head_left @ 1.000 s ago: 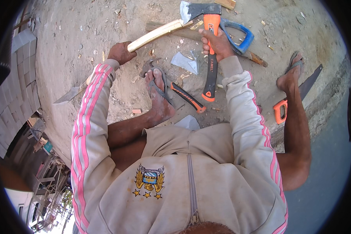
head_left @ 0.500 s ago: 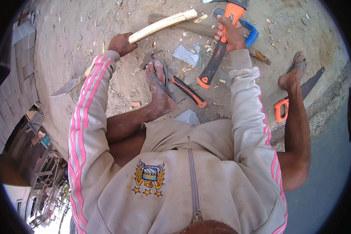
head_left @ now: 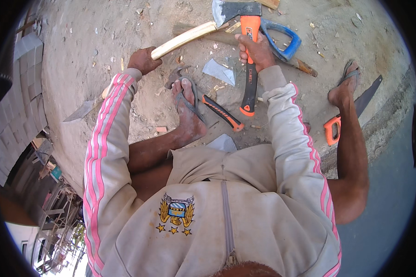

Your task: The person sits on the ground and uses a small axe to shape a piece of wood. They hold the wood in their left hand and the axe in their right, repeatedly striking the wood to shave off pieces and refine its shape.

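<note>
My left hand [head_left: 143, 61] is closed round the near end of a pale, slightly curved stick of wood [head_left: 185, 39]. The stick slants up to the right, over a darker wooden piece [head_left: 300, 66] lying on the ground. My right hand [head_left: 258, 50] grips a hatchet [head_left: 250, 64] by its orange and black handle, just below the head. The hatchet's steel blade is at the far end of the stick; whether it touches the wood I cannot tell. Beside my right hand is a blue-handled tool [head_left: 286, 46], partly hidden behind the hatchet.
A claw hammer [head_left: 223, 113] lies by my sandalled left foot [head_left: 186, 94]. A handsaw [head_left: 363, 101] with an orange handle rests by my right leg. To the left, a wide blade [head_left: 80, 111] points outward. Glass-like shards [head_left: 219, 71] and wood chips litter the ground.
The hatchet has come down and to the left, so its head now meets the view at the stick's far end. My left hand and the stick have shifted only slightly.
</note>
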`<state>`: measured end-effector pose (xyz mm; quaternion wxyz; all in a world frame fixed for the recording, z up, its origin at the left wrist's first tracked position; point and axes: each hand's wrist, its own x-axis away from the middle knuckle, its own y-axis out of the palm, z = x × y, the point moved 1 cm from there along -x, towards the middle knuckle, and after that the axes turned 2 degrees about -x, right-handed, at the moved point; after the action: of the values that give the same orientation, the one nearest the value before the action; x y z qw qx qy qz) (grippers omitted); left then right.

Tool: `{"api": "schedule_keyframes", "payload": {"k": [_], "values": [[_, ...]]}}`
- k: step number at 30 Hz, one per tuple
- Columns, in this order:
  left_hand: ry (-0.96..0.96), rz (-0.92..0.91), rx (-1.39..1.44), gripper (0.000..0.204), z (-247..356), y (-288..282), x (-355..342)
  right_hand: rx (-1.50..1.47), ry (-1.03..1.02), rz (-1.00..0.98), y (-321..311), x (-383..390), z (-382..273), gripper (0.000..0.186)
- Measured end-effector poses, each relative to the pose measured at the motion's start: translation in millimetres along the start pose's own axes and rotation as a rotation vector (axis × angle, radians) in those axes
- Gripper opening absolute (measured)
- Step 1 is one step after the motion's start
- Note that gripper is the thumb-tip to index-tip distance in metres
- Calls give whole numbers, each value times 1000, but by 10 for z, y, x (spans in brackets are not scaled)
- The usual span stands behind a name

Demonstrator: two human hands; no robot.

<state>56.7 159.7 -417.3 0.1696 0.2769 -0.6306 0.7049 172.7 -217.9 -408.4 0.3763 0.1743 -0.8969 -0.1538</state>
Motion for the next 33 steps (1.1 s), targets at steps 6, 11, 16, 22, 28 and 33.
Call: {"api": "schedule_keyframes", "payload": {"k": [6,11,16,22,28,33], "values": [[-6,4,-18,43,37,-16,-22,5,76,-17,-10,-32,-7,31],[-56,9,-69,41,160,-81,56,-89,-14,58,-168,-54,-159,27],[-59,12,-70,42,145,-8,108,70,40,0,-123,-34,-72,23],[-89,4,-68,41,159,34,142,-96,-71,105,-173,-88,-140,23],[-79,40,-78,41,156,8,105,82,-3,51,-61,-35,-151,23],[-94,13,-88,41,223,-7,118,73,40,24,-54,26,-199,27]]}}
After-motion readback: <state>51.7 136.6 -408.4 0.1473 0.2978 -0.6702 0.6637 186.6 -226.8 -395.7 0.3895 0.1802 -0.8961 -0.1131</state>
